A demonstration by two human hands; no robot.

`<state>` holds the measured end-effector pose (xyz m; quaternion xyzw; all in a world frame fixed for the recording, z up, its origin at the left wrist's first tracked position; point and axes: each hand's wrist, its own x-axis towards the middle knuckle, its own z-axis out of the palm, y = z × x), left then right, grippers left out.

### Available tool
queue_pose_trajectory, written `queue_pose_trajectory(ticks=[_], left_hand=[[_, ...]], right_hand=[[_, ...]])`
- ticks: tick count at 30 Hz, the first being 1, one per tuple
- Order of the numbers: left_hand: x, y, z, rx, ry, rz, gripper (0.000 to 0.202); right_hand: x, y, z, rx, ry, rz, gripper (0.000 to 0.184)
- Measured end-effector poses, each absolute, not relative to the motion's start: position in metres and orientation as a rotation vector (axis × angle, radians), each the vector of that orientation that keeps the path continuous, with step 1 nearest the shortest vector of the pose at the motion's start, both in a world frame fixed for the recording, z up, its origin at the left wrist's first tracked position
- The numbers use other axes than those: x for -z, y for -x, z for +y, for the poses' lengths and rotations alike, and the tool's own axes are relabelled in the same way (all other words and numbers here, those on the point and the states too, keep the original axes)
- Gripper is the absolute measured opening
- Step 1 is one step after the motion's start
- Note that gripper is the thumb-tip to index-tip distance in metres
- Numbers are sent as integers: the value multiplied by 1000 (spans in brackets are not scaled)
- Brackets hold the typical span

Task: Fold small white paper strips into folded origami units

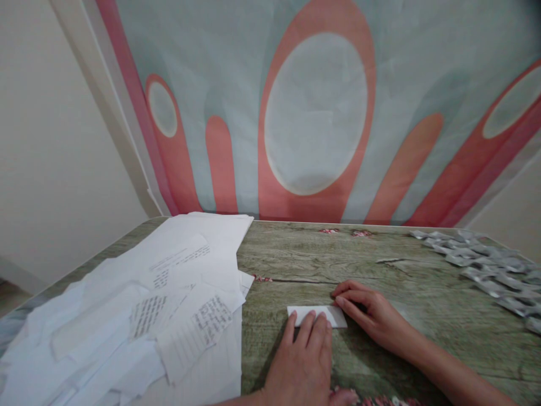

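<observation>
- Slip (301, 313): flat on the bench (296, 254).
- Left hand (300, 361): fingers spread over the slip, grasping nothing.
- Right hand (374, 307): at the slip's right end, fingers bent; cannot tell if pinching it.
- Papers (127, 316): heaped left of the slip.
- Silver pieces (460, 257): right of and beyond the slip.
- Backdrop (316, 113): well beyond the slip.

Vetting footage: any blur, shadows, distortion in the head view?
Head view: writing on the papers is fuzzy, silver pieces smeared; head view: soft shadows on the table beside left hand and right hand; head view: wall cloth's outer shapes splay outward, possibly lens stretch.
</observation>
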<state>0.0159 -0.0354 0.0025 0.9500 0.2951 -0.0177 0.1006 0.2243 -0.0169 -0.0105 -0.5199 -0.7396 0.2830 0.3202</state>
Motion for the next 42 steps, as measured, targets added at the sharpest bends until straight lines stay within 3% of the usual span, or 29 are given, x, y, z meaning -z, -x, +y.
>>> queue_pose_trajectory(ticks=[22,42], left_hand=[[-2,-15,-37,36,-2806,891,75],[-3,-15,-36,60,-2821,893,75]], right_hand=[[15,-223,-15,-721,1373,-1929,27],[18,-223,-16,-681,1382,-1953,10]])
